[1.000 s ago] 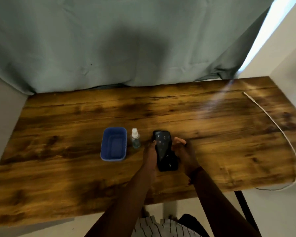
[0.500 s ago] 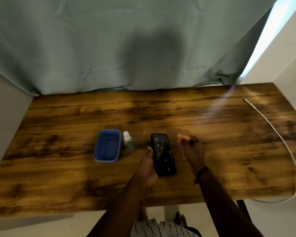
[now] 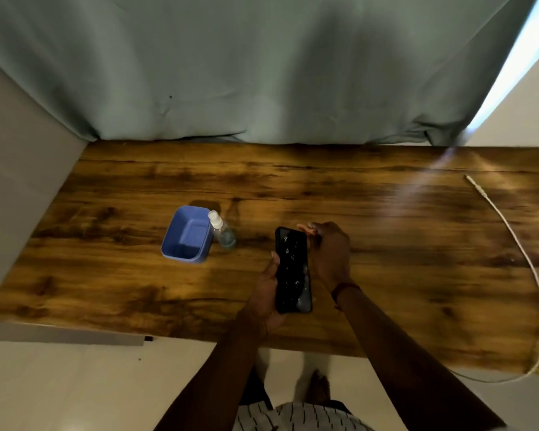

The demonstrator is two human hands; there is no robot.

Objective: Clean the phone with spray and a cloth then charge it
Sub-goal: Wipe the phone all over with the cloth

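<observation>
A black phone (image 3: 292, 270) is held screen up over the wooden table (image 3: 106, 244), with speckles on its glass. My left hand (image 3: 266, 290) grips it from the left and underneath. My right hand (image 3: 329, 253) sits against the phone's upper right edge with curled fingers, apparently bunching a small dark cloth that is mostly hidden. A small clear spray bottle (image 3: 221, 231) with a white cap stands to the left. A white charging cable (image 3: 511, 231) lies at the far right, its plug end (image 3: 471, 181) near the back.
A blue plastic tub (image 3: 188, 236) stands touching the spray bottle's left side. A grey-green curtain (image 3: 262, 73) hangs behind the table. The cable loops off the front right edge. Walls close in on both sides.
The right hand lifted off the phone's lower half, swung out to the right, then came back against its upper right edge. The left hand kept holding the phone.
</observation>
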